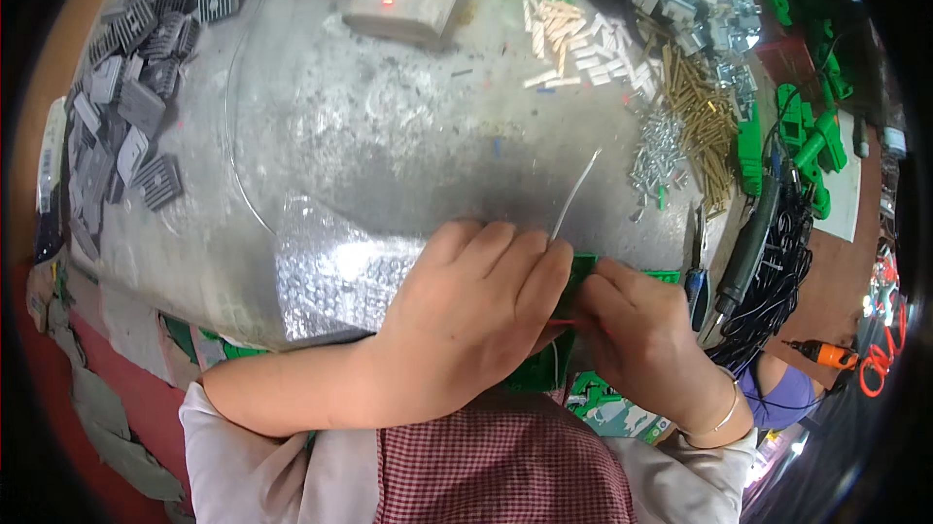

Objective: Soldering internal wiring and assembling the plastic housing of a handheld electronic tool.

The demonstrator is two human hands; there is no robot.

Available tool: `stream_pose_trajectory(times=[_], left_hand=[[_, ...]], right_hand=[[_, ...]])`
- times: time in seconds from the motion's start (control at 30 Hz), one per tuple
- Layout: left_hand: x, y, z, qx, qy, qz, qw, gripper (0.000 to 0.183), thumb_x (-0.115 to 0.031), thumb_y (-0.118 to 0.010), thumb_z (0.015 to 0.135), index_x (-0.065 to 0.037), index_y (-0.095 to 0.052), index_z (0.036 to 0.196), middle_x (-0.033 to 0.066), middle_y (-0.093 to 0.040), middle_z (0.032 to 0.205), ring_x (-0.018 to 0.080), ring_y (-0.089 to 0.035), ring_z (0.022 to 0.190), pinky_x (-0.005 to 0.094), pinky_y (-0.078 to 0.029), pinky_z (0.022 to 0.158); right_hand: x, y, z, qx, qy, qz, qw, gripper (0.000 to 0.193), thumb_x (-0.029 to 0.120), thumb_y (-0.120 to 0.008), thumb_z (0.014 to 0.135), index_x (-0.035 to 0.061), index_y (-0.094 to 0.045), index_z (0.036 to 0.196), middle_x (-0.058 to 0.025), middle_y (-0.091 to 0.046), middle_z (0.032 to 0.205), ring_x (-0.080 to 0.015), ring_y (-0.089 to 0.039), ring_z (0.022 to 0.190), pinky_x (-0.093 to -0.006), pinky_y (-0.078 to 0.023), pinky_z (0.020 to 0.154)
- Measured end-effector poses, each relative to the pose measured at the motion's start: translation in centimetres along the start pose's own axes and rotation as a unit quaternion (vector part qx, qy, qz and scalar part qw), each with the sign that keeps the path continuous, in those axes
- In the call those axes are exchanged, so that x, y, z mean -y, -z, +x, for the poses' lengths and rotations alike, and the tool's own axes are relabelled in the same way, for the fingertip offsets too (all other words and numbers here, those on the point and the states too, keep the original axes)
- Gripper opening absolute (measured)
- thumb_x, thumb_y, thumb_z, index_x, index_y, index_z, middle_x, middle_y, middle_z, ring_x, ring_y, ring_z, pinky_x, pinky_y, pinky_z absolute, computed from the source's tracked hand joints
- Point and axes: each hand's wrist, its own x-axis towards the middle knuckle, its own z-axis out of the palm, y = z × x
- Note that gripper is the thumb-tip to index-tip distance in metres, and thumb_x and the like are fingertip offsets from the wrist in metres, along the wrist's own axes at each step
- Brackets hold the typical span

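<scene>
Both my hands meet at the near edge of the metal-topped table. My left hand (pixel 476 300) is closed, knuckles up, and a thin silvery wire (pixel 577 190) sticks up from beside its fingers. My right hand (pixel 637 325) pinches close by, its fingertips bent in. Between the two hands shows a dark green flat piece (pixel 580 276), mostly covered by my fingers. A short red wire (pixel 562 322) runs near my right fingertips. What exactly each set of fingers grips is partly hidden. Bubble wrap (pixel 335 276) lies left of my left hand.
Grey finned metal blocks (pixel 146 106) pile up at the left. White sleeves (pixel 607 48), brass-coloured screws (pixel 700 125) and silver screws (pixel 661 155) lie far right. A screwdriver (pixel 696 291), a soldering iron (pixel 748 252) and black cables (pixel 782 262) are at the right. An orange-topped device (pixel 413 4) stands far back.
</scene>
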Motion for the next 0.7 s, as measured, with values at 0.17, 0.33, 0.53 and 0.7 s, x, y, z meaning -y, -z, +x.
stream_pose_trajectory(times=[0.17, 0.33, 0.53, 0.7], left_hand=[[-0.2, 0.1, -0.1, -0.009, -0.015, 0.004, 1.0, 0.066, -0.03, -0.079, 0.068, -0.003, -0.055, 0.123, 0.0116, -0.062, 0.114, 0.0303, -0.059, 0.103, 0.0416, -0.043, 0.088], [-0.1, 0.0, -0.6, -0.033, -0.026, -0.01, 0.999, 0.066, -0.03, -0.082, 0.067, -0.002, -0.056, 0.122, 0.011, -0.062, 0.111, 0.0297, -0.059, 0.099, 0.0405, -0.043, 0.085], [-0.2, 0.0, -0.3, -0.015, -0.029, 0.003, 0.999, 0.065, -0.029, -0.082, 0.067, -0.003, -0.056, 0.121, 0.011, -0.061, 0.107, 0.0299, -0.058, 0.094, 0.0406, -0.042, 0.081], [-0.3, 0.0, -0.1, -0.026, -0.028, 0.009, 0.999, 0.066, -0.025, -0.083, 0.065, -0.003, -0.056, 0.121, 0.0118, -0.061, 0.107, 0.0307, -0.058, 0.094, 0.0414, -0.042, 0.08]], right_hand=[[0.4, -0.9, -1.0, -0.027, -0.041, -0.026, 0.998, 0.022, 0.0, -0.066, 0.068, 0.005, -0.054, 0.085, -0.0097, -0.053, 0.081, -0.0269, -0.059, 0.064, -0.0377, -0.049, 0.054], [-1.0, 1.9, -3.8, -0.21, -0.115, 0.283, 0.929, 0.008, 0.002, -0.07, 0.084, 0.0011, -0.063, 0.089, -0.0042, -0.058, 0.078, -0.0158, -0.061, 0.062, -0.0254, -0.048, 0.054], [-0.8, 2.0, -3.4, -0.195, -0.296, 0.403, 0.844, 0.014, -0.002, -0.067, 0.086, -0.0029, -0.067, 0.1, -0.006, -0.069, 0.084, -0.0084, -0.062, 0.066, -0.0231, -0.048, 0.056], [-0.5, 0.6, -3.3, -0.196, -0.197, 0.213, 0.937, 0.017, -0.002, -0.071, 0.082, -0.0027, -0.068, 0.098, -0.0102, -0.07, 0.081, -0.0152, -0.066, 0.068, -0.0263, -0.051, 0.06]])
